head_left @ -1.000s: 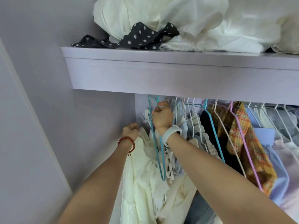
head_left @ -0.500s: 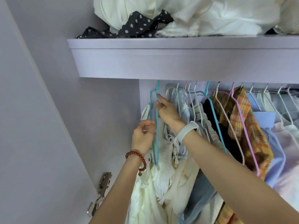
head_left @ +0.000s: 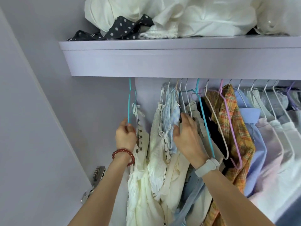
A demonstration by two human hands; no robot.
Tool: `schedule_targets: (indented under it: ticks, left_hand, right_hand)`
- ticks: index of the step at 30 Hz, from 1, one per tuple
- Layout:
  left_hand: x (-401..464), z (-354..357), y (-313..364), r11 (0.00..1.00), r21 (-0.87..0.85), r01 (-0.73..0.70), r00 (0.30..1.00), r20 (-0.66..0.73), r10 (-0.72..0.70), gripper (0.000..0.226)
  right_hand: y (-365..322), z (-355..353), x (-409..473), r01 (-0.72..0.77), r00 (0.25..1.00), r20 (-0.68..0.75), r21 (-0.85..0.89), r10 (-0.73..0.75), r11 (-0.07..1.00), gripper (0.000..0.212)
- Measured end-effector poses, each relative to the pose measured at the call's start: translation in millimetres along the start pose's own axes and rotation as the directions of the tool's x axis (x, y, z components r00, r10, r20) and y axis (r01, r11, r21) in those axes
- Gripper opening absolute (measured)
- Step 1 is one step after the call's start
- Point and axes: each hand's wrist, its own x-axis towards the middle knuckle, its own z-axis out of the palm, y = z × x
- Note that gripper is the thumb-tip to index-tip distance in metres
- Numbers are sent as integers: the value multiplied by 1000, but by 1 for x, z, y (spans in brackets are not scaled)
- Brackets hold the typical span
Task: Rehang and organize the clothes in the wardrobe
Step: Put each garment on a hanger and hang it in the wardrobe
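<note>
Since half a second ago the teal hanger (head_left: 129, 103) with its cream garment (head_left: 143, 176) has slid left, apart from the packed clothes (head_left: 228, 128); left hand (head_left: 125, 137) pinches its wire, right hand (head_left: 187, 136), fingers spread, presses into the row; a tug could drop straps or snag neighbouring hooks; no readable writing

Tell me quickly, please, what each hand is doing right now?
Left hand: fingers pinch the teal hanger carrying a cream garment.
Right hand: open, fingers spread against the hanging clothes, gripping nothing.
</note>
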Motion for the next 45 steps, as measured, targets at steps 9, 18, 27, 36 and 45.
schedule_targets:
  ticks: [9,18,27,36,45]
  left_hand:
    - [11,-36,7,1000,17,25,999,35,-26,31]
    - [20,-49,3,996,91,4,1000,28,-6,27]
    - [13,-53,9,944,308,-115,993,57,102,38]
    - [-4,2,29,712,495,-498,861,186,473,46]
    - [12,16,18,896,440,-60,991,-78,105,30]
  right_hand:
    - [-10,11,-3,-71,988,135,15,69,997,47]
    - [-64,57,15,61,912,396,132,-109,989,36]
    - [-39,37,0,-7,923,359,376,-139,926,39]
    - [14,-16,3,300,873,-371,-103,-316,948,34]
    - [-30,18,2,150,945,308,-116,-108,982,62]
